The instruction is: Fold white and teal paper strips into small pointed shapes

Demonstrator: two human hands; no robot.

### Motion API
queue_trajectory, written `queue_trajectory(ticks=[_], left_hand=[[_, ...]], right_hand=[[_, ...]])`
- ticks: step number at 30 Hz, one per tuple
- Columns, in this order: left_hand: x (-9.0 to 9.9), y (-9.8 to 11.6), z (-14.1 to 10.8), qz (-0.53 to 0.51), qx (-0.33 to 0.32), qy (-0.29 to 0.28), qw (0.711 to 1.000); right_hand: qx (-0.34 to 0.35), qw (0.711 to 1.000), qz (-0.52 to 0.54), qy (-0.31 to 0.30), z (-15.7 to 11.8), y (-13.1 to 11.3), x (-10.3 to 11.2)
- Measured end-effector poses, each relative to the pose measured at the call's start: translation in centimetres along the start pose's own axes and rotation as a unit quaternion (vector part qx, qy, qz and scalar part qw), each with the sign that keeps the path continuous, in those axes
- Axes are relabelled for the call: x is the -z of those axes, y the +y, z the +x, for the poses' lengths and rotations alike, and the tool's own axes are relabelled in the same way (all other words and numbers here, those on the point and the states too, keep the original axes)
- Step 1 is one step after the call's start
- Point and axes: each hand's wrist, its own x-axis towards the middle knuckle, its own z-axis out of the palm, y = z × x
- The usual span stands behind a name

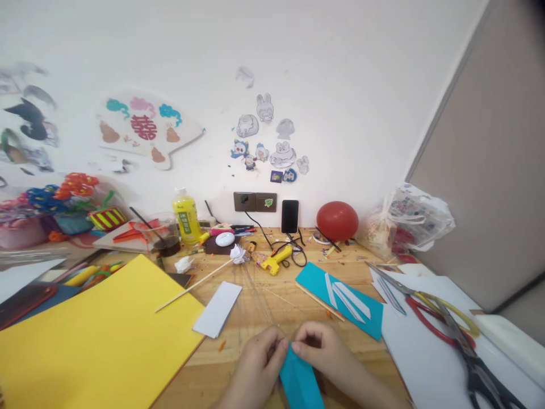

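Low in the middle of the head view, a strip of blue paper is held between both hands. My left hand pinches its upper left edge, thumb and finger pressed together. At the upper right corner, my right hand grips the same paper in a pinch. A crease seems to run down the strip, and its lower end is cut off by the frame. Ahead to the left lies a stack of white paper slips. A blue sheet with several thin white strips rests to the right.
A large yellow sheet covers the left side. Beyond my hands are a yellow glue gun, a stick with a white paper flower, a bottle, a phone and a red balloon. Scissors lie on white paper at right.
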Motion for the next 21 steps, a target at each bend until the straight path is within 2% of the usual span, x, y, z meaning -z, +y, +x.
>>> queue_trajectory(ticks=[6,16,21], left_hand=[[0.21,0.29,-0.03,-0.008,0.017,-0.020,1.000],[0.02,-0.13,0.11,-0.010,0.020,-0.044,0.999],[0.04,-0.10,0.07,0.001,0.026,-0.034,0.999]], right_hand=[[0.007,1.000,-0.002,-0.015,-0.30,-0.61,0.08],[0.021,0.997,-0.074,-0.008,-0.25,-0.70,-0.05],[0.030,0.994,-0.102,-0.004,-0.37,-0.77,-0.07]])
